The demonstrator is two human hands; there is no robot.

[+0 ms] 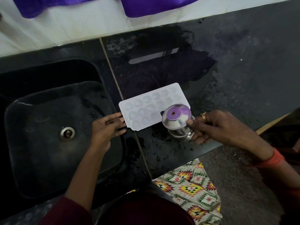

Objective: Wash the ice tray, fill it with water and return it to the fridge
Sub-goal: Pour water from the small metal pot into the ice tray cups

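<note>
A white ice tray (146, 106) with rounded cells lies flat on the wet black counter (235, 78), just right of the sink. My left hand (107, 127) rests at the tray's near-left corner, fingers spread and touching its edge. My right hand (215, 125) grips a small steel cup (176, 120), held upright over the tray's near-right end. The cup hides part of that end of the tray. Whether the cells hold water is hard to tell.
A black sink (24, 143) with a round metal drain (66, 133) lies to the left. White tiled wall (73, 26) and purple cloth (154, 5) stand behind. The counter's front edge runs lower right; patterned fabric (191, 189) hangs below it.
</note>
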